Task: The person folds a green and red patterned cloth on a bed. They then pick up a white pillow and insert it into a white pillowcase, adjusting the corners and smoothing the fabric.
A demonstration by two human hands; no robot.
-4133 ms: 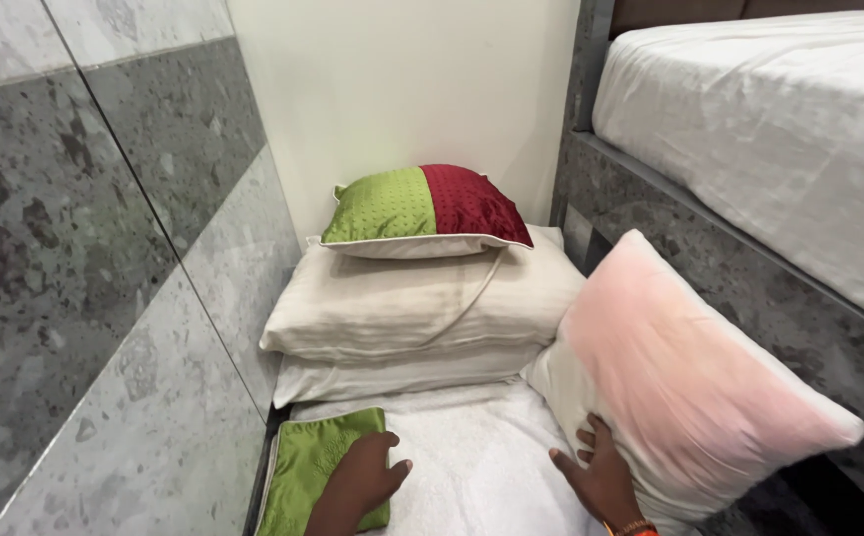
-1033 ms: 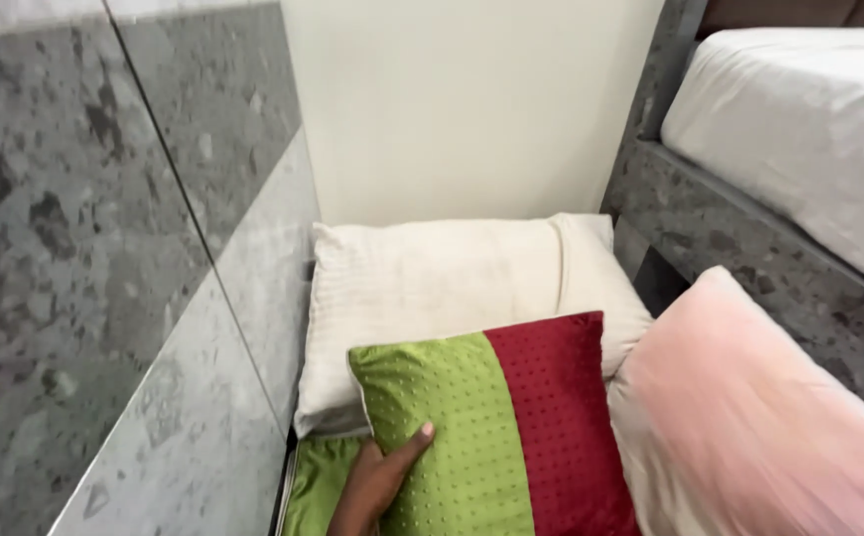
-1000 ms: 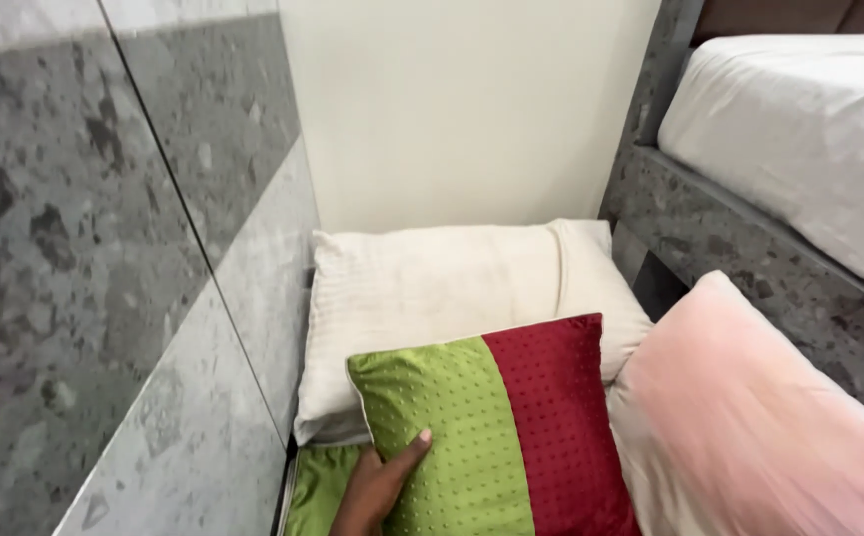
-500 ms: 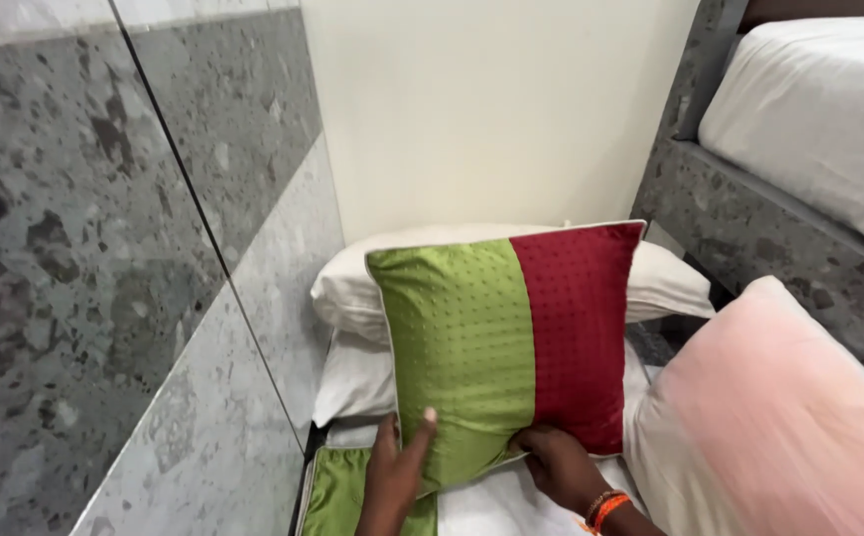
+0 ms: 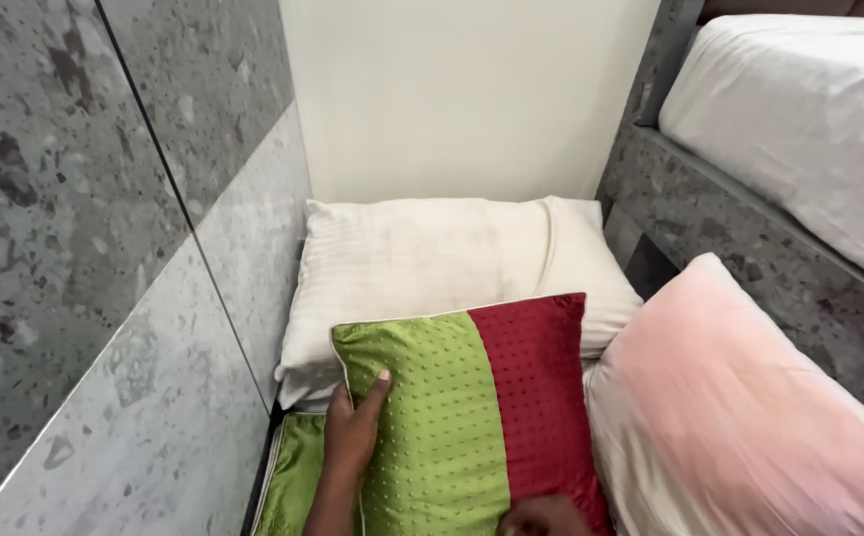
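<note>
Left hand [image 5: 354, 437] clamped on green-and-red cushion [image 5: 471, 407] edge, right hand [image 5: 543, 516] (grip unclear) underneath; best kept level over white pillow [image 5: 432, 268].

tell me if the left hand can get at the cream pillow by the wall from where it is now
Probably yes. The left hand grips the left edge of the green and red cushion, and the cream pillow lies just beyond it, its top bare. The cushion overlaps only its near edge.

Bright, even indoor light, soft shadows, sharp focus, no glare.
</note>
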